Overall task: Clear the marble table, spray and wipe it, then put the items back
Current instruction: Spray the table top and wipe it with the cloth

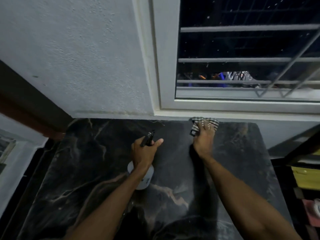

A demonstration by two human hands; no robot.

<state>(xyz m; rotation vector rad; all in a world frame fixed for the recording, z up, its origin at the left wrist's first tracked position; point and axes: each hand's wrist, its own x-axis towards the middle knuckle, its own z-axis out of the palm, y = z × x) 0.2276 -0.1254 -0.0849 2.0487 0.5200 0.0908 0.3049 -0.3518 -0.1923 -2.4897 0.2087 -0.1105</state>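
1. While the right hand presses the striped cloth down at the far edge of the marble table, upper centre-right of the frame, the cloth sits just against the foot of the wall under the window. Risk: pushed any further forward, it would likely bunch against the wall and leave the back strip unwiped.
2. Risk: the spray bottle hangs over mid-table, centre of frame, with its black head aimed towards the wall. A stray squeeze would probably wet the plaster and not the marble.
3. Risk: the bottle's white body sits low, under the wrist. If the arm drops, it may knock the stone.
4. Risk: the light is dim and the marble dark and veined, so missed patches would be hard to spot.
5. Left hand: fingers curled round the bottle's black head, thumb sticking out to the right. Whether a finger lies on the trigger, I cannot tell. The forearm enters from lower centre.
6. Right hand: palm down, fingers straight and spread over the cloth, pressing and not gripping. The arm reaches in from the lower right, well extended.
7. Judged stage: the wipe is in hand. Putting the items back is not yet done.
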